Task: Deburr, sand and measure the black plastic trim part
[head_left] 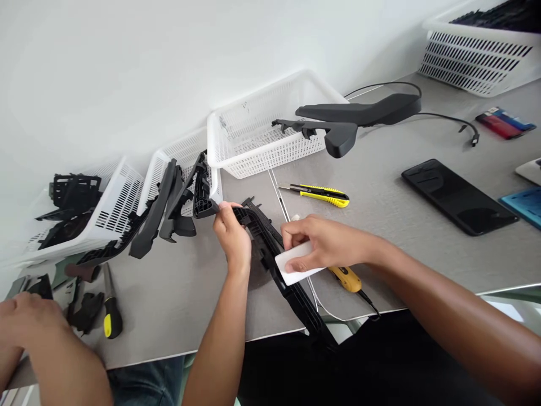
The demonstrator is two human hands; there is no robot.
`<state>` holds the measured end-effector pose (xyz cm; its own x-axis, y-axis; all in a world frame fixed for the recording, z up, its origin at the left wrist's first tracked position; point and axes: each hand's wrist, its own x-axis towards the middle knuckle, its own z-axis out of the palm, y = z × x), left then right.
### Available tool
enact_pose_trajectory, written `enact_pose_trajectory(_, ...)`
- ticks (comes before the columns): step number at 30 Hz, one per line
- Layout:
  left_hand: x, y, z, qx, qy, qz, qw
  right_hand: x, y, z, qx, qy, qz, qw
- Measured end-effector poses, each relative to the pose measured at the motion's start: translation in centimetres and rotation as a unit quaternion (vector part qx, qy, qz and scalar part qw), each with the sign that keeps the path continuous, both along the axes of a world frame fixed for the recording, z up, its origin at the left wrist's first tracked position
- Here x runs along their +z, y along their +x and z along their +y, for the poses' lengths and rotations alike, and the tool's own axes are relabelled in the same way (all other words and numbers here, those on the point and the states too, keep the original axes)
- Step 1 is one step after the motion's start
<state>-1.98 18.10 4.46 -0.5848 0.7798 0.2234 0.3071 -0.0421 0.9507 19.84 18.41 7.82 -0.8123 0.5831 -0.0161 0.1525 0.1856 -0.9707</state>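
Observation:
My left hand [231, 234] is closed around the upper end of a long black plastic trim part [270, 256] that slopes from the table down past its front edge. My right hand [323, 243] grips a white rectangular block [293, 266] and presses it against the middle of that part. A yellow tool with a black cord [347, 279] lies just under my right wrist.
A yellow utility knife [323, 195] lies behind my hands. White baskets [253, 141] with black parts [169, 208] stand at the back and left. A black phone [459, 195] lies to the right. Another person's hand [25, 321] is at the lower left, near a screwdriver [112, 307].

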Motion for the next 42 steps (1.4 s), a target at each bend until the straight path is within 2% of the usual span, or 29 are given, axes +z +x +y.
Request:
enact_pose_trajectory(3,-0.1,-0.2,0.2,0.024,-0.005,-0.019,1.000,0.0,0.0,-0.1,-0.007,-0.001,0.002,1.000)
enact_pose_trajectory(8,-0.3,1.7,-0.7,-0.067,-0.003,0.033,0.997,-0.8,0.1,0.6,-0.102,0.030,0.008,0.994)
enact_pose_trajectory(10,-0.4,1.7,-0.6,-0.077,-0.006,0.035,0.996,-0.7,0.2,0.5,-0.081,0.019,0.002,0.997)
enact_pose_trajectory(13,-0.6,0.5,0.1,-0.033,-0.003,0.009,0.999,-0.3,0.1,0.1,0.001,-0.008,-0.007,1.000)
enact_pose_trajectory(15,-0.7,-0.3,0.5,-0.004,-0.012,-0.022,1.000,-0.1,0.0,-0.1,0.020,-0.008,-0.013,1.000)
enact_pose_trajectory(18,-0.8,-0.3,0.6,0.003,-0.017,-0.042,0.999,-0.3,0.0,-0.1,-0.040,0.009,-0.001,0.999)
enact_pose_trajectory(21,-0.6,0.6,0.1,-0.030,-0.010,-0.025,0.999,-0.6,0.1,0.2,-0.097,0.026,0.008,0.995)
enact_pose_trajectory(24,-0.5,0.9,-0.1,-0.057,-0.013,-0.009,0.998,-0.5,0.1,0.2,-0.041,0.011,-0.008,0.999)
enact_pose_trajectory(27,-0.7,0.8,-0.1,-0.039,-0.016,-0.016,0.999,-0.2,0.1,0.0,0.005,-0.003,-0.010,1.000)
enact_pose_trajectory(29,-0.9,0.9,-0.1,-0.042,-0.021,-0.018,0.999,-0.3,0.1,0.1,-0.036,0.004,0.001,0.999)
enact_pose_trajectory(32,-1.0,1.4,-0.4,-0.093,-0.032,-0.001,0.995,-0.6,0.2,0.3,-0.105,0.025,0.007,0.994)
enact_pose_trajectory(34,-0.9,1.6,-0.5,-0.111,-0.034,0.003,0.993,-0.7,0.2,0.4,-0.094,0.025,0.002,0.995)
enact_pose_trajectory(38,-0.9,1.2,-0.3,-0.064,-0.023,-0.022,0.997,-0.4,0.1,0.1,0.003,0.000,-0.005,1.000)
enact_pose_trajectory(39,-0.9,1.2,-0.3,-0.057,-0.023,-0.026,0.998,-0.3,0.1,0.1,0.003,-0.002,-0.003,1.000)
enact_pose_trajectory(42,-0.9,1.5,-0.4,-0.076,-0.031,-0.021,0.996,-0.5,0.1,0.2,-0.063,0.009,0.008,0.998)
